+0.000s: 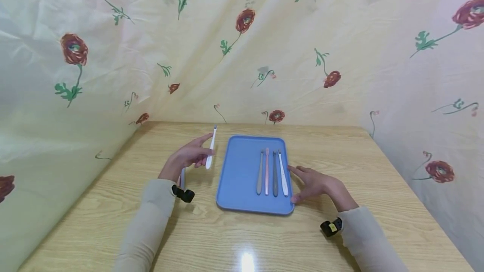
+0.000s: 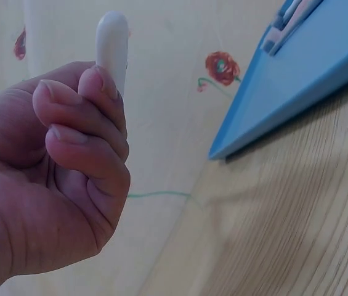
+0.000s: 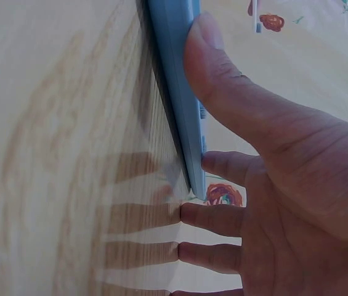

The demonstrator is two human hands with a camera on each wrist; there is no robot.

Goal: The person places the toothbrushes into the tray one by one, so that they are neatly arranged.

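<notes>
In the head view my left hand (image 1: pixel 193 152) pinches a white toothbrush (image 1: pixel 210 154) above the table, left of the blue tray (image 1: pixel 242 171). The brush stands nearly upright with its bluish bristle head at the top. The left wrist view shows the rounded handle end (image 2: pixel 112 40) sticking out past the curled fingers. My right hand (image 1: pixel 311 181) rests at the tray's right edge, thumb and index finger touching the rim, fingers spread. Side by side in the tray's right half lie a greyish toothbrush (image 1: pixel 260 177), a pink toothbrush (image 1: pixel 266 175), a dark grey toothbrush (image 1: pixel 274 179) and a white toothbrush (image 1: pixel 282 177).
Partly hidden under the left wrist, pink and pale slender handles (image 1: pixel 182 178) lie on the wooden table (image 1: pixel 204 238). A flower-patterned cloth (image 1: pixel 204 45) hangs behind and along both sides of the table.
</notes>
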